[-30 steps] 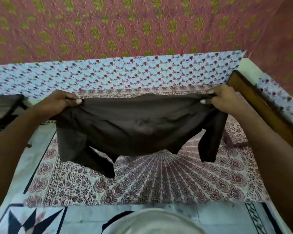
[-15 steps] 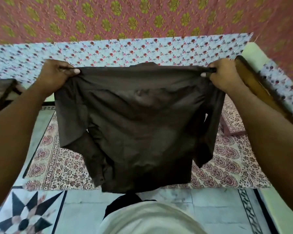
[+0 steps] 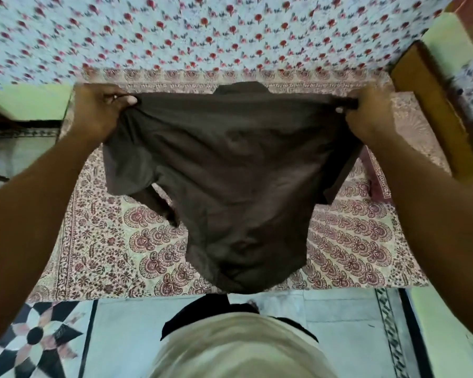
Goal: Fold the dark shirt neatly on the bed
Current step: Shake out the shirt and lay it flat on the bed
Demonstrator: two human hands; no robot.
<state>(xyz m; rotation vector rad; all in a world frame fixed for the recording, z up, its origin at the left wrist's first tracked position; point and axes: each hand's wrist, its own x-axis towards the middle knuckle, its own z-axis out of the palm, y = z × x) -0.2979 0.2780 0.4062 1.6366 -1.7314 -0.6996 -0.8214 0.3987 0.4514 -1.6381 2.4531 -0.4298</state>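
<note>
The dark brown shirt (image 3: pixel 235 170) hangs spread out in the air above the bed (image 3: pixel 99 241), which is covered by a patterned paisley sheet. My left hand (image 3: pixel 99 113) grips the shirt's left shoulder. At the other shoulder, my right hand (image 3: pixel 366 113) grips the cloth. The collar pokes up at the top middle. Both short sleeves droop at the sides, and the hem hangs down toward me, reaching the bed's near edge.
A floral blue-and-red cloth (image 3: pixel 202 31) covers the area beyond the bed. A wooden frame piece (image 3: pixel 432 113) runs along the right. Tiled floor (image 3: pixel 120 336) with a star motif lies below, between me and the bed.
The view has tilted down and closer to the bed. The shirt, still held at both shoulders, now hangs lower, over the bed's near half.
</note>
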